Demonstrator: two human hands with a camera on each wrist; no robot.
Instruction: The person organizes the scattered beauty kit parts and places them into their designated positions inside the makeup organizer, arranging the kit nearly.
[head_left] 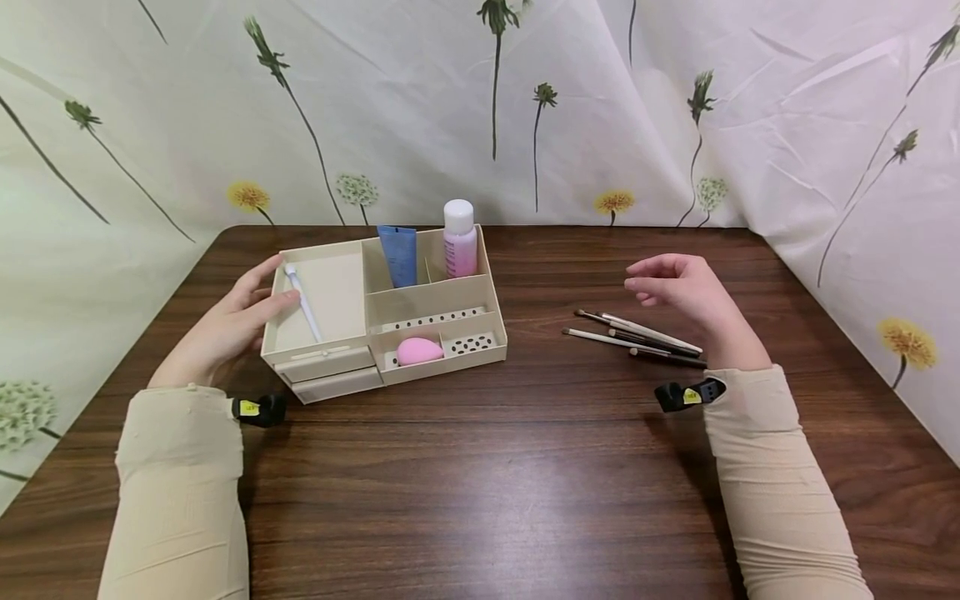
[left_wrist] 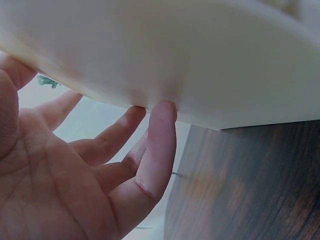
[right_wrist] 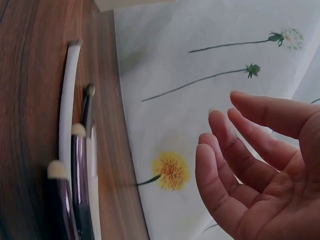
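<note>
My left hand (head_left: 228, 325) holds the left side of a cream desktop organizer (head_left: 427, 296). Its thumb lies over the rim of the upper tray, and in the left wrist view the fingertips touch the outer wall (left_wrist: 210, 65). A slim white stick (head_left: 303, 304), like a brush, leans inside that tray near the thumb. On the right, my right hand (head_left: 678, 292) hovers over a loose bundle of makeup brushes (head_left: 645, 336), fingers loosely bent and holding nothing. The right wrist view shows the brushes (right_wrist: 69, 115) beside that hand (right_wrist: 260, 165), apart from it.
In the organizer's compartments are a blue tube (head_left: 399, 257), a pink bottle with a white cap (head_left: 460, 242) and a pink makeup sponge (head_left: 418, 351). Two small drawers (head_left: 333, 375) form its front left. Floral white cloth (head_left: 420, 108) hangs behind the dark wooden table (head_left: 480, 492).
</note>
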